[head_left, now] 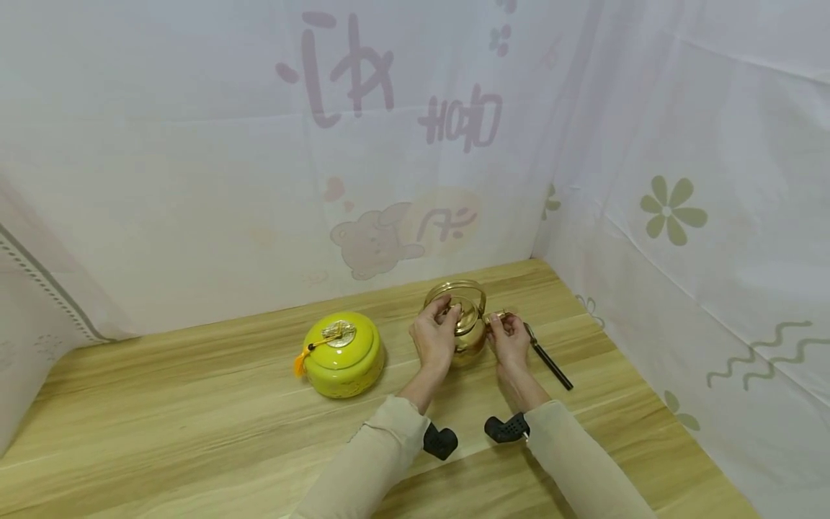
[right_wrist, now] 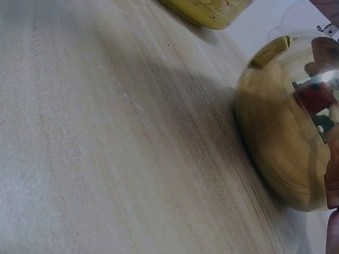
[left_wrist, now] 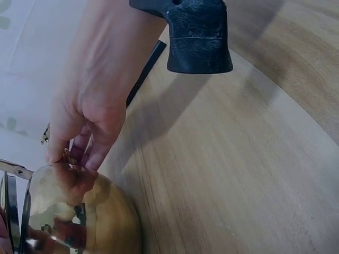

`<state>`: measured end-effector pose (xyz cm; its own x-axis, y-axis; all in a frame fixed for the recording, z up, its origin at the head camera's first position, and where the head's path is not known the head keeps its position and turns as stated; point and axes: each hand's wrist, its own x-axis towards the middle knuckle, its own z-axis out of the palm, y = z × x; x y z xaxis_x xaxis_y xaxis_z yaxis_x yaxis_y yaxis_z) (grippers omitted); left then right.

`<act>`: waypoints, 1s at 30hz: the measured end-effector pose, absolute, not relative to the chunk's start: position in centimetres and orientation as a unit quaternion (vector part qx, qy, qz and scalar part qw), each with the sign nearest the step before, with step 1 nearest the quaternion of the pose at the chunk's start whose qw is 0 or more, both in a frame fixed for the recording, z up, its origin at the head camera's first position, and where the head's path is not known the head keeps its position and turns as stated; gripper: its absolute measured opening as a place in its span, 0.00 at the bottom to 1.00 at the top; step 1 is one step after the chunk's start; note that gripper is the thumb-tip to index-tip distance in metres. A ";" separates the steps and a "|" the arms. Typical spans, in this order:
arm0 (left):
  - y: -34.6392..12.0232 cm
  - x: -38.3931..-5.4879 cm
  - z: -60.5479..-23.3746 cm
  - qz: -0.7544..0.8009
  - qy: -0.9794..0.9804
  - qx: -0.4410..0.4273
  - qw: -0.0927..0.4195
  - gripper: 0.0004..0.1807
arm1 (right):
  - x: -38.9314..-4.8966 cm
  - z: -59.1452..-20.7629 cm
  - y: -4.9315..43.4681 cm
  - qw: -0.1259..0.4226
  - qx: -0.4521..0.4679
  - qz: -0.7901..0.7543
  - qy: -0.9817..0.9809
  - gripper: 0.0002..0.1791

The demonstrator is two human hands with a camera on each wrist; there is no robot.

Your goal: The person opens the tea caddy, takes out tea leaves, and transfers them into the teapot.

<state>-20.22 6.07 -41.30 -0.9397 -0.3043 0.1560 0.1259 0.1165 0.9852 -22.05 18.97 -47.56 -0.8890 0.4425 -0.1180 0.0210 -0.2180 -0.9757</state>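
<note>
A shiny gold kettle stands on the wooden table, its arched handle raised. My left hand is over the kettle's top, thumb and fingers pinching the lid about its knob. On the kettle's right side, my right hand pinches the spout between thumb and fingers. The left wrist view shows this right hand against the polished body; its fingers hide most of the spout. In the right wrist view the kettle is cut off by the edge, with only fingertips visible.
A round yellow lidded jar with an orange tassel stands left of the kettle. Right of my right hand lies a slim black stick. Printed white cloth hangs behind the table and along its sides.
</note>
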 end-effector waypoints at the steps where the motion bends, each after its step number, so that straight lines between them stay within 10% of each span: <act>1: 6.0 -20.1 -41.3 -0.663 -0.728 0.060 0.164 0.14 | -22.0 -47.6 18.9 0.138 -0.190 0.756 -0.610 0.10; 30: 0.0 -13.2 -42.8 -0.669 -0.741 0.011 0.054 0.12 | -22.3 -47.5 19.0 0.133 -0.197 0.749 -0.619 0.13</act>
<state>-13.24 -0.04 -42.77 -0.9939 -0.0890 0.0643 0.0550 0.1033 0.9931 -22.33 18.95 -47.46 -0.8871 0.4428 -0.1305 0.0447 -0.1991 -0.9790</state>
